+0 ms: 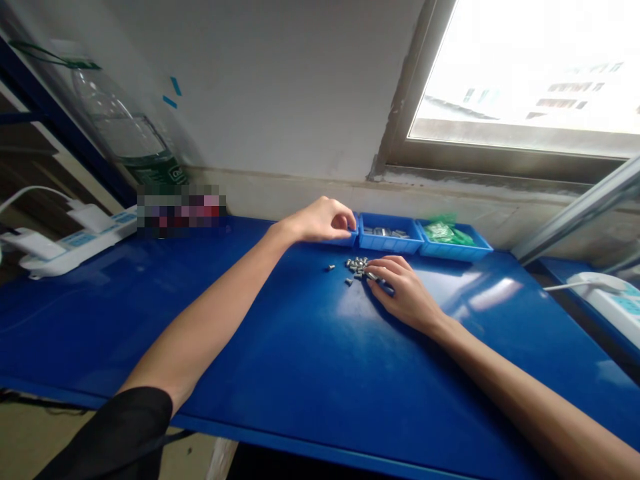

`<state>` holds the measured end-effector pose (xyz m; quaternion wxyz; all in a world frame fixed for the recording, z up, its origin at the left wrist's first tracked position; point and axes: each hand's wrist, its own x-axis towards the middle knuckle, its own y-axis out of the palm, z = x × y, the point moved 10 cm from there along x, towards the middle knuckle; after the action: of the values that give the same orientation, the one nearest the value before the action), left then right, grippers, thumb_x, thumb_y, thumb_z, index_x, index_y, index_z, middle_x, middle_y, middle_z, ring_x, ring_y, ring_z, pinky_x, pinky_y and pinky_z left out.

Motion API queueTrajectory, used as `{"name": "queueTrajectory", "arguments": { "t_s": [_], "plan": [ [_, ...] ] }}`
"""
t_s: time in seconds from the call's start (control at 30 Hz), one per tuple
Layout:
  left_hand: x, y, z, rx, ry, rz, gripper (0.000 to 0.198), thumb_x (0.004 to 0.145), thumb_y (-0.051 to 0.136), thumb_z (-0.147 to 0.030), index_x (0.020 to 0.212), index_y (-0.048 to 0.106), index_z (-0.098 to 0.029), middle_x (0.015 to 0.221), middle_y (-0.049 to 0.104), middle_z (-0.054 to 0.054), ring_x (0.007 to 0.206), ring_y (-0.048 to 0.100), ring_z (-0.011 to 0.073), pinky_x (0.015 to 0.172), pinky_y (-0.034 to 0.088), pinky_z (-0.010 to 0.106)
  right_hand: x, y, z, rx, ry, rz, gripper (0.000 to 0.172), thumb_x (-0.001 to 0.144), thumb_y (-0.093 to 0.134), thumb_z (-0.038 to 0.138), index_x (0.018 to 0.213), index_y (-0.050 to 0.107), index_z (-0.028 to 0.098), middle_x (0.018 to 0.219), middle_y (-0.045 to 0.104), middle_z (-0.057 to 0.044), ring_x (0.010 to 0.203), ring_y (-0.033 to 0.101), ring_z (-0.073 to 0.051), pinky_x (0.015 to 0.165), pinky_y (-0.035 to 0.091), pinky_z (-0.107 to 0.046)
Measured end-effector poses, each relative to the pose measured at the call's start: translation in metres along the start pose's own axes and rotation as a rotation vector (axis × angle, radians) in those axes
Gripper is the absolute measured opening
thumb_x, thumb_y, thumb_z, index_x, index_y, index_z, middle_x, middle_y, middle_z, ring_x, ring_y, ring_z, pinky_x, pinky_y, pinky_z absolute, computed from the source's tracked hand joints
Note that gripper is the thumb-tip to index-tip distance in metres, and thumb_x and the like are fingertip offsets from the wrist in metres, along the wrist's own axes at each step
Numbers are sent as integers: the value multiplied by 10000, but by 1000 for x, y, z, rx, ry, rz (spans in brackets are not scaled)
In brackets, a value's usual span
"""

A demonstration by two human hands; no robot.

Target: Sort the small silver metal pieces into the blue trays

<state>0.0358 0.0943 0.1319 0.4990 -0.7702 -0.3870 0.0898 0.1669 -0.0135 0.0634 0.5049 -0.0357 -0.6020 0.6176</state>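
your head camera looks forward and down across the blue table [280, 360] toward the wall [280, 87] and window [510, 73], left hand [320, 220] and right hand [406, 293] at middle distance.

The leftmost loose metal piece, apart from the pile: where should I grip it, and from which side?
I'd pinch the leftmost metal piece at mid-length, fingertips across its narrow width, coming down from above and left. It seems to lie on its side, long axis roughly left-right; the pile and right hand are to its right.
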Motion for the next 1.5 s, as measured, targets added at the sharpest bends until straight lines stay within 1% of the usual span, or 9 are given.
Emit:
{"name": "queueTrajectory", "arguments": {
  "t_s": [0.1, 0.2, 0.6, 0.8, 0.93, 1.07, 1.23, 1.33, 1.5],
  "plan": [
    [-11, 32, -1, 76, -50, 355, 254, 757, 807, -273, 1000, 812, -201, 895, 797, 28, 763, 722, 154, 646, 491, 196, 0, 0, 0, -4, 5, 1, 249, 994, 602, 210, 1210, 719, 250, 1203, 748, -89, 1138, 627, -297, 991, 572, -511],
    [-19, 49, 8, 165, -112, 507, 354, 701, 855, -299, 1042, 800, -221, 919, 799, 17, 765, 708, 154, 640, 463, 194, 0, 1, -1, -2, 11, 7, 248, 997, 597, 212, 1208, 720, 252, 1201, 747, -91, 1134, 626, -297, 990, 571, -512],
    [-17, 63, 7, 112, -76, 532, 290, 714, 738, -159, 993, 795, -213, 923, 797, 14, 764, 708, 151, 611, 459, 190, 0, 1, -1, 3, 5, 4, 236, 997, 598, 212, 1197, 719, 247, 1204, 745, -91, 1130, 623, -293, 982, 574, -502],
    [-9, 50, -3, -21, 14, 382, 234, 717, 694, -112, 907, 811, -182, 890, 794, 21, 790, 717, 143, 652, 491, 177, 0, 1, 0, 0, -1, 8, 246, 997, 599, 204, 1211, 712, 247, 1207, 746, -88, 1130, 625, -293, 980, 576, -506],
    [1, 21, -1, -131, 27, 92, 163, 746, 683, -121, 861, 796, -147, 886, 797, 38, 777, 725, 145, 699, 534, 197, 1, 0, 1, 3, 0, 6, 241, 996, 599, 200, 1203, 711, 248, 1202, 749, -86, 1131, 628, -292, 987, 573, -509],
    [3, -7, 19, -173, -49, -268, 132, 771, 705, -147, 876, 783, -127, 886, 795, 74, 762, 743, 161, 733, 579, 236, 0, 0, 1, 7, 2, 7, 236, 998, 594, 200, 1196, 713, 249, 1201, 747, -87, 1132, 628, -292, 990, 574, -507],
    [1, -16, 29, -208, -76, -421, 128, 816, 707, -183, 912, 775, -131, 886, 793, 82, 800, 762, 179, 755, 596, 258, 0, 1, 0, 3, 5, 5, 244, 997, 592, 204, 1205, 713, 247, 1209, 745, -92, 1146, 625, -297, 994, 575, -512],
    [3, -9, 11, -174, 1, -287, 139, 830, 711, -206, 924, 785, -136, 908, 795, 78, 832, 751, 171, 773, 577, 244, 1, 0, 1, 6, 4, 7, 249, 998, 588, 205, 1207, 715, 250, 1208, 746, -90, 1141, 627, -298, 995, 573, -516],
    [-4, 44, -16, -56, 39, 258, 196, 810, 782, -313, 937, 810, -166, 836, 777, 44, 742, 703, 143, 640, 482, 203, 1, 0, 1, -2, 6, 8, 273, 990, 592, 199, 1222, 720, 265, 1204, 749, -85, 1141, 631, -300, 989, 574, -520]
  ]
}}
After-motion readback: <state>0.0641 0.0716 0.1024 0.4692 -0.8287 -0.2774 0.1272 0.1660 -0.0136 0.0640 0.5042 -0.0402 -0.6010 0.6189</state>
